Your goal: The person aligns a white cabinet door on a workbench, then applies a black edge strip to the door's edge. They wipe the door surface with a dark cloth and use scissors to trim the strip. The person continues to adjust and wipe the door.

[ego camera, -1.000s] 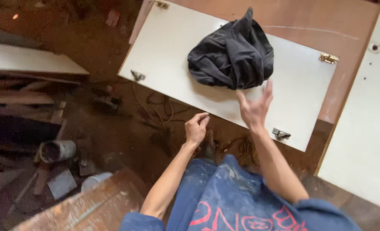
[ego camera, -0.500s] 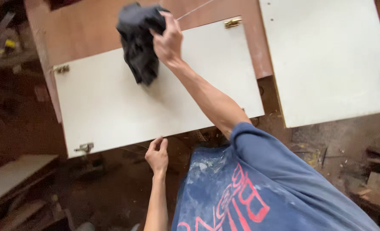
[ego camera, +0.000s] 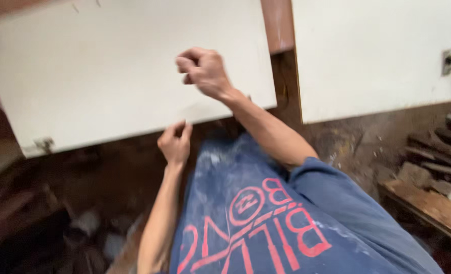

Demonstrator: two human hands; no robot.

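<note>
The dark cloth has gone from view, and the right hand (ego camera: pixel 205 71) now hangs curled and empty over the left white panel (ego camera: pixel 109 76). The left hand (ego camera: pixel 175 143) pinches that panel's near edge; steadying it there seems wise. Motion blur hides the hinge (ego camera: pixel 44 144) details.

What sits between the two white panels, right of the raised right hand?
In the head view, a strip of bare brown wood separates the left white panel from the right white panel.
</note>
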